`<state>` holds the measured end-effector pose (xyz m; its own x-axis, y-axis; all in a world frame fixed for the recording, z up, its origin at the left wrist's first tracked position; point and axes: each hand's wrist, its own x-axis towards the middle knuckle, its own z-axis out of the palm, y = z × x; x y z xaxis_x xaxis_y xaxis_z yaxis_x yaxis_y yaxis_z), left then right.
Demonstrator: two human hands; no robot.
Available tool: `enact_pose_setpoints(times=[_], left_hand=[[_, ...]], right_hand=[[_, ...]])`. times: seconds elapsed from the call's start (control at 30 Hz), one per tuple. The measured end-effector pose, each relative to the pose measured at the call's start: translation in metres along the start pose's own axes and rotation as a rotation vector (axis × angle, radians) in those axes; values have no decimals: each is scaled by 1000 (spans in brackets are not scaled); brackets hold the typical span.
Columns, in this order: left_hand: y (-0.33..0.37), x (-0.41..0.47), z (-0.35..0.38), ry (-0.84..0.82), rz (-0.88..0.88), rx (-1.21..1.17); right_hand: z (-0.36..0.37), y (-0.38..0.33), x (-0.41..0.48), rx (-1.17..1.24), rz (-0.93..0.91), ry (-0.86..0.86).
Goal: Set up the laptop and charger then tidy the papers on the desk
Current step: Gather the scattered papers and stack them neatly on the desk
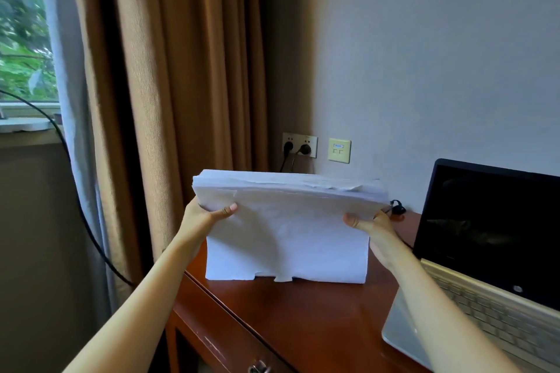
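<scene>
Stack of papers (288,230), held upright on the reddish-brown table (303,312). The stack is thick and white. Its front sheet is blank and faintly creased, its top edges are uneven and splay backward, and its bottom edge is ragged with small notches where it meets the tabletop.

The left grip (206,215) clasps the stack's 9 o'clock edge, thumb flat across the front sheet. The right grip (372,227) clasps the 3 o'clock edge in the same way.

At 3 o'clock from the stack an open laptop (485,236) stands on the table, with a dark screen and a silver keyboard. At 12 o'clock, on the wall behind, a socket plate (300,145) carries two black plugs, with a cream data plate (339,150) just beside it. A brown curtain (181,70) hangs at 10 o'clock.
</scene>
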<state>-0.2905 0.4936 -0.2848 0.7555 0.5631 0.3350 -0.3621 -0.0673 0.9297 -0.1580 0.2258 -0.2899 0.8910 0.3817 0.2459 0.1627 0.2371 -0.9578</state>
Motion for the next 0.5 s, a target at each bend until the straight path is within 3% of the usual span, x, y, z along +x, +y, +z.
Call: enact_pose_setpoints(times=[0.2,0.37,0.5], left_hand=[[7,6,9,72,38,-42],[-3,8,4,50,4,-35],[-7,8,5,64,7,-37]], right_hand=[[4,-10,9,-42,-58,67],[3,-4,6,-53,-33,9],[11,7,4,18,-47,104]])
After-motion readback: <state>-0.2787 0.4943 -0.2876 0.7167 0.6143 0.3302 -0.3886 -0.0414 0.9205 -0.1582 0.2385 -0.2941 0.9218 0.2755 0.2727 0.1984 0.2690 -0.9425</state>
